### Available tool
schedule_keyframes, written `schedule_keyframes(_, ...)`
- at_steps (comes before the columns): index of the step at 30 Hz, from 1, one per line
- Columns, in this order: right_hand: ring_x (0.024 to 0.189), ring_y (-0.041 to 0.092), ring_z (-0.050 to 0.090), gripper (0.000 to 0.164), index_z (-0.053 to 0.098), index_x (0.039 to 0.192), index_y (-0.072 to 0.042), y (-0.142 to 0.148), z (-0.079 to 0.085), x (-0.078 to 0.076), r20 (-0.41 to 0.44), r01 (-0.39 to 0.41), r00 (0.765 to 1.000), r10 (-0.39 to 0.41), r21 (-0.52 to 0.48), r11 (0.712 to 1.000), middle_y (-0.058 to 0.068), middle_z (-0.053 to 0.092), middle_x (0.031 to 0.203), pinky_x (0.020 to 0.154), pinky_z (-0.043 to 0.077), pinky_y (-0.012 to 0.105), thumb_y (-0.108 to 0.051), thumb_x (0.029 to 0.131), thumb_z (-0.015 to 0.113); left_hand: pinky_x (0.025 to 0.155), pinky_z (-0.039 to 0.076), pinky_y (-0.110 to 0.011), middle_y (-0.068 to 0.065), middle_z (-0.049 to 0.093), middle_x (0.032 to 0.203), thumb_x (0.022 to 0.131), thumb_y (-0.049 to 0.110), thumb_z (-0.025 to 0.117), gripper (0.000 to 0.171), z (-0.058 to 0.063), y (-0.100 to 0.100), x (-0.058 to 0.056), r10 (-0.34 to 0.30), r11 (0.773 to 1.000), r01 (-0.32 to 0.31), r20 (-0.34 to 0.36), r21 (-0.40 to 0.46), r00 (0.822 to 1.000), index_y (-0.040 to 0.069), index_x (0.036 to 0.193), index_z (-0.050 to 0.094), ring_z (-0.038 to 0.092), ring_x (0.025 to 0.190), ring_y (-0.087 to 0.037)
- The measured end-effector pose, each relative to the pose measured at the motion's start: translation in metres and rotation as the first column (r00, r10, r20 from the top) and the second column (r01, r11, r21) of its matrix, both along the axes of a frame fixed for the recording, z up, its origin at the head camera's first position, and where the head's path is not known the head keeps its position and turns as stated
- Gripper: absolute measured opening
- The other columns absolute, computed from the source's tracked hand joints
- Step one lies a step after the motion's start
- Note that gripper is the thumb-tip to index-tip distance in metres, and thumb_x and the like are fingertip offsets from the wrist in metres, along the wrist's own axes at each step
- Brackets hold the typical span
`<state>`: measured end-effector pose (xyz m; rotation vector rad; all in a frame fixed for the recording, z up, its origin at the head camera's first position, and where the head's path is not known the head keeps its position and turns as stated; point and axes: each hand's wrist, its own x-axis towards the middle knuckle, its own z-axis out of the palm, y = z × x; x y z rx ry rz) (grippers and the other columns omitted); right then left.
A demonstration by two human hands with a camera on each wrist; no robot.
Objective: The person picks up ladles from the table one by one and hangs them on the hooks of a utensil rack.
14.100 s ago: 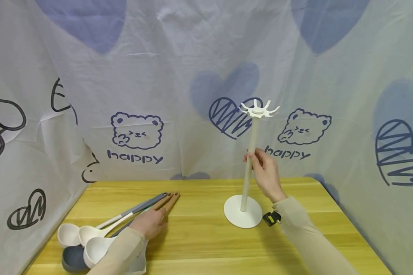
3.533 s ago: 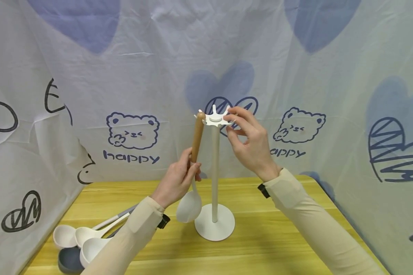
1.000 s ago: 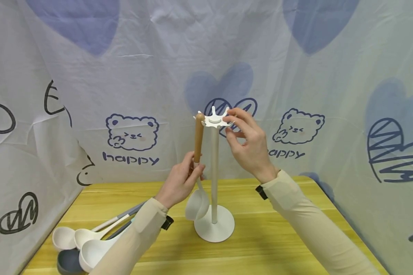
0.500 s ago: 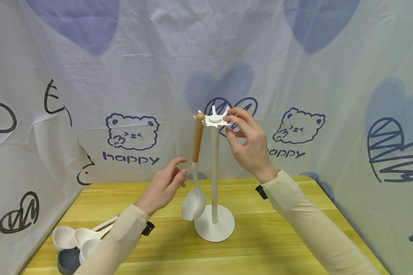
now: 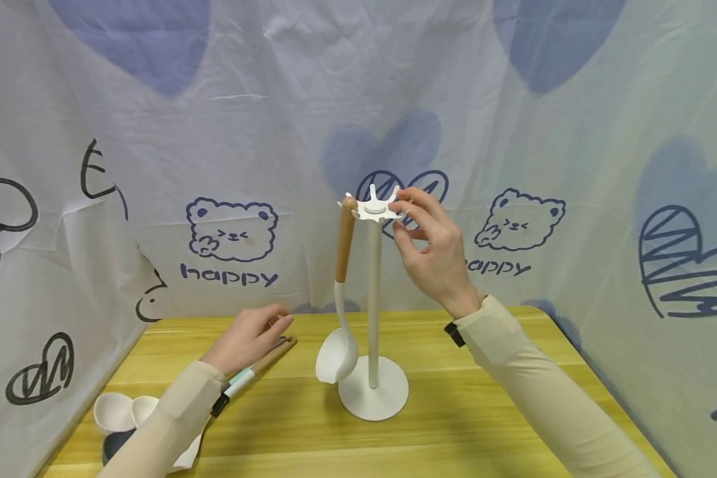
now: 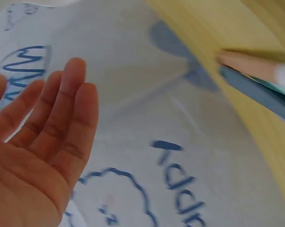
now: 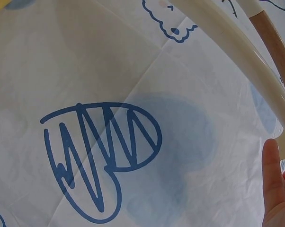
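Observation:
A white ladle (image 5: 337, 356) with a wooden handle hangs from a hook on the left of the white utensil stand (image 5: 373, 299). My right hand (image 5: 433, 252) pinches the stand's hooked top at its right side; in the right wrist view only its fingers (image 7: 272, 184) show, below the pole. Holding nothing, my left hand (image 5: 247, 340) is just over the handles of the utensils lying at the left. Its fingers are relaxed and apart in the left wrist view, where a wooden handle (image 6: 251, 65) and a grey handle (image 6: 258, 92) lie off to the right.
Utensils lie at the table's left: a pale ladle (image 5: 113, 413), a cream one (image 5: 143, 408) and a dark grey one (image 5: 116, 445), partly hidden by my left sleeve. Patterned cloth (image 5: 311, 79) hangs behind and beside the wooden table (image 5: 466, 425).
My left hand hung the wooden-handled ladle on the stand, let go and moved left and down to the utensils. Earlier the stand shifted left, and my right hand went from its pole to its top.

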<state>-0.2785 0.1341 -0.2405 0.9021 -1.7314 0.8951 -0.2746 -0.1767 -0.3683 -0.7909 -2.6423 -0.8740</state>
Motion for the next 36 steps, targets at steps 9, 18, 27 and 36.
schedule_keyframes(9,0.101,0.025,0.058,0.026,0.066,0.107,0.001,0.001,0.0,-0.001,-0.008,-0.007,1.0,0.007,-0.004,1.0,0.016,0.058,0.121,0.06,0.06,0.04,0.006,0.083,0.06,0.062,0.051,-0.036,-0.001,0.067,0.082,0.095,0.018,0.057,0.013,-0.031,-0.041,-0.017,0.048,0.979,-0.021,0.126,-0.202,0.991,0.01,0.094,0.068,0.056,0.069,-0.01)
schedule_keyframes(18,0.103,0.024,0.057,0.027,0.066,0.108,0.0,0.0,0.0,0.0,-0.008,-0.014,1.0,0.014,-0.004,1.0,0.016,0.058,0.122,0.061,0.06,0.04,0.006,0.083,0.06,0.058,0.049,-0.034,-0.001,0.065,0.079,0.09,0.014,0.062,0.008,-0.043,-0.062,-0.016,0.086,0.953,-0.016,0.22,-0.302,0.972,0.008,0.091,0.068,0.053,0.065,-0.011)
schedule_keyframes(27,0.103,0.024,0.058,0.027,0.066,0.108,0.0,-0.001,0.0,0.0,0.002,-0.034,0.999,0.034,-0.01,0.999,0.017,0.058,0.122,0.061,0.06,0.039,0.006,0.082,0.06,0.052,0.044,-0.031,0.003,0.058,0.067,0.084,0.011,0.069,0.012,-0.057,-0.072,-0.01,0.051,0.912,0.062,0.26,-0.407,0.964,0.01,0.073,0.065,0.046,0.057,-0.011)
schedule_keyframes(36,0.103,0.025,0.058,0.026,0.066,0.108,0.001,0.0,0.001,0.001,-0.008,-0.025,1.0,0.025,-0.01,1.0,0.017,0.058,0.122,0.061,0.06,0.04,0.006,0.082,0.06,0.065,0.052,-0.044,-0.012,0.065,0.083,0.082,0.006,0.069,0.006,-0.062,-0.068,-0.002,0.148,0.872,0.048,0.355,-0.488,0.923,0.002,0.084,0.065,0.053,0.067,-0.02)
